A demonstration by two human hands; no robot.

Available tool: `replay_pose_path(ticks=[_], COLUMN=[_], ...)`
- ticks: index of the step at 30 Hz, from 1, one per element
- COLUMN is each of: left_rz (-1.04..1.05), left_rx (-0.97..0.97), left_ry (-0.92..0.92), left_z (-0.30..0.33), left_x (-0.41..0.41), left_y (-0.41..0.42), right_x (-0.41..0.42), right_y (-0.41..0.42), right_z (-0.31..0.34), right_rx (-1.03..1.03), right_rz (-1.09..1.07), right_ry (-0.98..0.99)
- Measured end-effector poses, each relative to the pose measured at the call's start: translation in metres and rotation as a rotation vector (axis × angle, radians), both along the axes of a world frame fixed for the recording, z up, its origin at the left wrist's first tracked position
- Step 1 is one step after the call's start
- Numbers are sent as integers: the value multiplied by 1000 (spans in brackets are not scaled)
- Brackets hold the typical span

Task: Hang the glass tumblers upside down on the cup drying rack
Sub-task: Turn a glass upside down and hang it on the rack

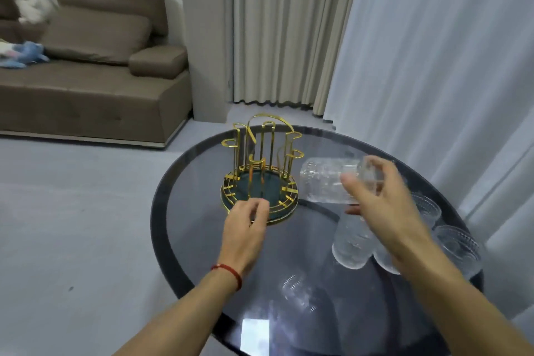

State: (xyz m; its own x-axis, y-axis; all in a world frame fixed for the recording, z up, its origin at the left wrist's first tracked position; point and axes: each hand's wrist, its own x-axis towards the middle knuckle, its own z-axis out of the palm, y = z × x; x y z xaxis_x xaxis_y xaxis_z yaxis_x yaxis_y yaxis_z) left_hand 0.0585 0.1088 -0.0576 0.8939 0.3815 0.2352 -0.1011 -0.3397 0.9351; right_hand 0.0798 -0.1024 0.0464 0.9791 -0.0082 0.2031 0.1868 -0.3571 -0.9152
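One glass tumbler (329, 180) is held in the right hand (384, 196), fingers wrapped round its base end. It is carried clear of the table, long axis roughly horizontal, open mouth pointing left toward the gold wire cup drying rack (261, 170). The mouth sits just beside the rack's right-hand pegs, level with the lower one (296, 153); no contact is visible.

The left hand (248, 218) is at the near rim of the rack's base, fingers curled narrow, apparently pinching or steadying the wire edge. Whether the wire is actually gripped cannot be told.

All rack pegs are seen bare, so no tumbler is hung yet. The remaining tumblers (354, 243) stand on the round dark glass table (179, 182), under and right of the right forearm, partly hidden by it.

Key relation: the tumbler axis lies about a quarter turn off the upright pegs. By judgement, the mouth must be rotated downward and lifted above a peg tip before lowering. The right hand is the nearer one and already loaded; the nearest free peg is on the rack's right side. Risk: rim clipped against wire if tilted too late.
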Motion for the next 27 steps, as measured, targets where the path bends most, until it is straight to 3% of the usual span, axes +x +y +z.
replay_pose_path(ticks=[2,3,8,14,23,27], left_rz=[157,157,18,3,9,6], left_rx=[480,590,829,885,879,866], left_ry=[85,129,224,277,242,241], left_z=[-23,-33,-63,-66,-70,-71], left_x=[6,9,22,31,32,34], left_y=[14,17,21,21,19,19], right_x=[30,48,144,215,242,249], right_y=[-4,-3,31,95,150,154], right_z=[25,36,74,91,73,67], right_rx=[-25,-24,-19,-185,-593,-676], right_rz=[-90,-113,-111,45,379,519], right_ry=[-39,-49,-26,9,-55,108])
